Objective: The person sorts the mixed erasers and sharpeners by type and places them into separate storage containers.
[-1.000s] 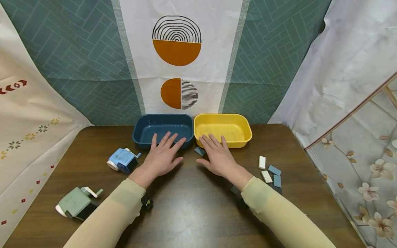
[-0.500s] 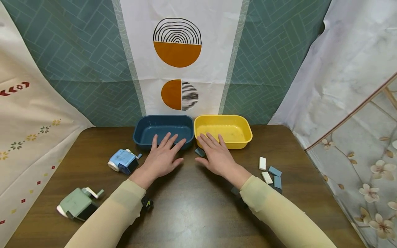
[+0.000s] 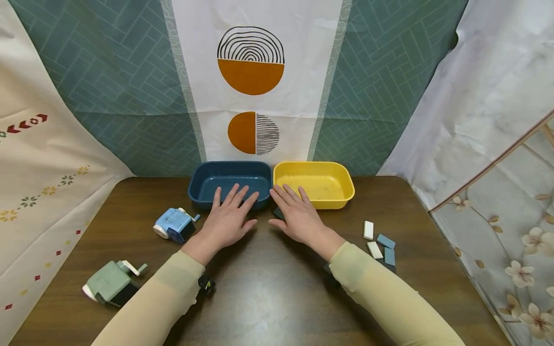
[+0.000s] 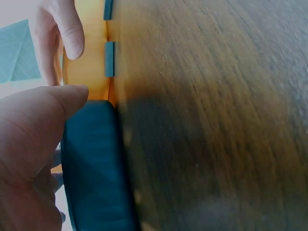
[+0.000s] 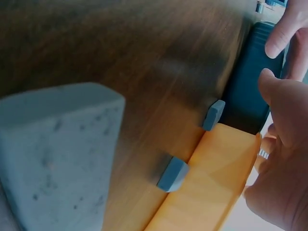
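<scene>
My left hand (image 3: 227,218) is spread palm down over the front rim of a dark blue plastic bin (image 3: 233,169). Over the front left corner of a yellow bin (image 3: 335,203) my right hand (image 3: 298,221) hovers flat, fingers straight and thumb out to the left. Neither hand holds anything. A small blue-grey block like an eraser (image 3: 279,214) lies where the bins meet, partly covered by the right hand. The right wrist view shows a second blue-grey block (image 5: 173,174) by the yellow bin's front wall, and a large, smudged pale block (image 5: 57,154) close to the camera.
A blue crank pencil sharpener (image 3: 174,224) and a green one (image 3: 111,283) stand at the left. On the right lie white blocks (image 3: 368,230) and blue-grey blocks (image 3: 389,256), some partly hidden by my right sleeve. Patterned cloth (image 3: 372,72) hangs behind the wooden table (image 3: 264,288).
My right hand has slid a little left, covering more of the blue-grey block between the bins. My left hand has hardly moved; the head view has shifted slightly.
</scene>
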Demonstrator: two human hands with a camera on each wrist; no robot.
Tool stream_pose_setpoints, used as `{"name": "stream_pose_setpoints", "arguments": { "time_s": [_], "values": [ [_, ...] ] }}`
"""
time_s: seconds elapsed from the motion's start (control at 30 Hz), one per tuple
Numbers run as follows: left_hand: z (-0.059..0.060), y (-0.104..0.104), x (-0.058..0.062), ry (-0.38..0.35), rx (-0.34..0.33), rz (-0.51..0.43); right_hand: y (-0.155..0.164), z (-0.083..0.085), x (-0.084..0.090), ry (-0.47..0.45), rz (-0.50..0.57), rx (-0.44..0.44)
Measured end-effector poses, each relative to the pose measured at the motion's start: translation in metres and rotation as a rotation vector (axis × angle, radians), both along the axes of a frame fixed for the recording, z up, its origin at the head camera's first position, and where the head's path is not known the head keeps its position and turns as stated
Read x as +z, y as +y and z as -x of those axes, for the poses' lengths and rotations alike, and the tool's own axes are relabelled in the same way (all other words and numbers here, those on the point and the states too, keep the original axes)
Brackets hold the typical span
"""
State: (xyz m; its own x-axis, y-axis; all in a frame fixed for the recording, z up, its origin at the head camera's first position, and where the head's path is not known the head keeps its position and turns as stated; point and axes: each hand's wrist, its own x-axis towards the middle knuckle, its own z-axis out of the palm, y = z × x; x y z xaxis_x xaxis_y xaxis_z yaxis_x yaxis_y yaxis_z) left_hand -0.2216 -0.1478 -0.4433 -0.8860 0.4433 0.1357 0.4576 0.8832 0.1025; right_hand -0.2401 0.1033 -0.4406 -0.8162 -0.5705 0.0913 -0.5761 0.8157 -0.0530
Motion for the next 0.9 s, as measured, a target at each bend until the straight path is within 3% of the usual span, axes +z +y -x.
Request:
{"name": "stream_pose_setpoints", "arguments": {
  "time_s": [0.37, 0.9],
  "values": [
    [-0.012, -0.005, 0.012, 0.043, 0.056, 0.029, -0.005, 0.004, -0.002, 0.009, -0.009, 0.029],
    [-0.03, -0.023, 0.022, 0.094, 0.082, 0.021, -0.008, 0.006, 0.0, -0.034, -0.001, 0.034]
  ]
}}
